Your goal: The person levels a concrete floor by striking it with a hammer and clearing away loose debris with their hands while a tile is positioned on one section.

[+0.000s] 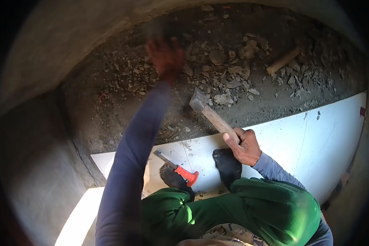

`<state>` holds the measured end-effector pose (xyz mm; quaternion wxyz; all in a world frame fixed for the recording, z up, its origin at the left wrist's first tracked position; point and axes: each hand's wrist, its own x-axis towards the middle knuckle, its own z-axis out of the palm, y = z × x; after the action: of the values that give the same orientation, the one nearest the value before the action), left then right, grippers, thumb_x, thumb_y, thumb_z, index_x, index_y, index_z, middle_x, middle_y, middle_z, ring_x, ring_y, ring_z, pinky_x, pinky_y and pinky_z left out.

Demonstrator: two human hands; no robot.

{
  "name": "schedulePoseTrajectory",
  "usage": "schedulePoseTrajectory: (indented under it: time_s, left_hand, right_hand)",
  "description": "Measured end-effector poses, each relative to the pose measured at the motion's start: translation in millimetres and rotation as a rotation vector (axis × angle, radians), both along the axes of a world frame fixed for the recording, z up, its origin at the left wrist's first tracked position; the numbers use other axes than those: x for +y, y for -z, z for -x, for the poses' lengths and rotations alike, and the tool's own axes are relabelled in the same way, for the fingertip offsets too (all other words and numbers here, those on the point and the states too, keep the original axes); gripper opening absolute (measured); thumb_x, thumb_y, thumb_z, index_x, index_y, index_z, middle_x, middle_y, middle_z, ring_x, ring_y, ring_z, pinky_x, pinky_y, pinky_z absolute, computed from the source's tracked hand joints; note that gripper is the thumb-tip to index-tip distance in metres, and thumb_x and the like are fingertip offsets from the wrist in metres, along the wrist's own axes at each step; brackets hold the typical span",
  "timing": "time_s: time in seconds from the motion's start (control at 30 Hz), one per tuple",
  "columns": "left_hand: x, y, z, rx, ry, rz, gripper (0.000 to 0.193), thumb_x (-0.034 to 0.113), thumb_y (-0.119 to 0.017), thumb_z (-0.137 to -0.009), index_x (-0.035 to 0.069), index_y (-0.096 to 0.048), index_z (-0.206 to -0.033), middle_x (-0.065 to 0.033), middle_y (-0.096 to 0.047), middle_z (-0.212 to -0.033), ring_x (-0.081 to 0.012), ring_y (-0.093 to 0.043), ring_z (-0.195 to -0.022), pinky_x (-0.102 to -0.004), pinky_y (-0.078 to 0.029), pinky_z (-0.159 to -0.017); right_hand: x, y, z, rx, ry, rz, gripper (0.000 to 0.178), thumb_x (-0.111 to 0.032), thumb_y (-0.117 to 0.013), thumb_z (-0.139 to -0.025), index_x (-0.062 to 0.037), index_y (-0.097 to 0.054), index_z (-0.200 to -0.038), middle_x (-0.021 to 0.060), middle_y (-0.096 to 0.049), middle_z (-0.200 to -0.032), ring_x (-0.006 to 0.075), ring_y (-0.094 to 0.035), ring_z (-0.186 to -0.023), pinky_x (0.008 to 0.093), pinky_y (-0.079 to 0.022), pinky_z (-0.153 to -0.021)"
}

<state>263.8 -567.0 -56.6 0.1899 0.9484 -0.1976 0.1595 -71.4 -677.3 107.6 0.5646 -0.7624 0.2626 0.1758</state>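
Note:
My right hand [247,148] is closed round the wooden handle of a hammer [219,121]. Its blocky metal head points up and to the left, above the edge of the white tiles. Stretched far forward, my left hand [166,58] is over the broken rubble [229,78], fingers spread and somewhat blurred by motion; it holds nothing that I can see. A chisel [186,174] with a red guarded grip lies by my left foot on the white tiled floor [274,139], its metal tip toward the rubble.
A short wooden piece [283,60] lies among the debris at the far right. Dark bare ground [123,127] with loose chips borders the white tiles. Plastered walls [37,143] rise at the left and back. My dark-covered feet [226,166] stand on the tiles.

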Motion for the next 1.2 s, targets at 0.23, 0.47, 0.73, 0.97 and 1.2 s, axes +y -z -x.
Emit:
schedulePoseTrajectory:
  time_s: [0.23,0.47,0.73,0.97,1.2]
  left_hand:
    - [-52.7,-49.1,53.3,0.475,0.56,0.422,0.054,0.038,-0.054,-0.111,0.008,-0.052,-0.155,-0.0221,-0.053,-0.158,-0.0403,-0.046,-0.15,-0.0526,-0.034,-0.127]
    - [74.5,35.0,-27.9,-0.026,0.089,0.026,0.069,0.049,-0.057,-0.109,0.011,-0.046,-0.165,-0.0212,-0.039,-0.172,-0.0445,-0.027,-0.162,-0.0554,-0.025,-0.131]
    - [2.9,-57.2,30.3,0.575,0.539,0.185,0.058,0.042,-0.05,-0.115,0.013,-0.047,-0.165,-0.0184,-0.047,-0.169,-0.0373,-0.044,-0.157,-0.0462,-0.034,-0.13]
    - [80.6,-97.1,-2.1,0.664,0.449,-0.039,0.044,0.015,-0.059,-0.107,0.008,-0.063,-0.151,-0.0226,-0.066,-0.148,-0.0392,-0.06,-0.141,-0.0451,-0.044,-0.122]
    - [222.1,-181.1,35.4,0.629,0.247,-0.217,0.036,0.006,-0.063,-0.104,0.002,-0.069,-0.139,-0.0166,-0.076,-0.114,-0.0244,-0.071,-0.107,-0.0386,-0.056,-0.095]
  right_hand:
    - [8.5,9.9,11.1,-0.088,0.204,-0.057,0.052,-0.041,-0.068,-0.109,0.0025,-0.064,-0.08,0.0023,-0.049,-0.059,0.0102,-0.045,-0.058,0.0371,-0.038,-0.051]
    - [7.9,16.7,6.7,0.043,0.254,0.142,0.061,-0.054,-0.065,-0.105,0.0046,-0.072,-0.09,0.0163,-0.062,-0.062,0.026,-0.059,-0.056,0.0452,-0.048,-0.057]
    - [-25.7,37.2,-8.7,0.096,0.105,0.474,0.063,-0.057,-0.063,-0.102,0.0052,-0.072,-0.105,0.0293,-0.072,-0.08,0.0496,-0.073,-0.079,0.0563,-0.057,-0.076]
    - [-63.2,95.2,-69.5,-0.091,0.219,0.571,0.054,-0.049,-0.063,-0.104,0.0046,-0.068,-0.107,0.0311,-0.074,-0.09,0.051,-0.073,-0.091,0.0576,-0.056,-0.083]
    - [-118.8,98.4,-79.5,-0.177,0.748,0.814,0.057,-0.046,-0.072,-0.099,0.0075,-0.064,-0.117,0.0296,-0.076,-0.098,0.0463,-0.075,-0.088,0.0537,-0.058,-0.083]
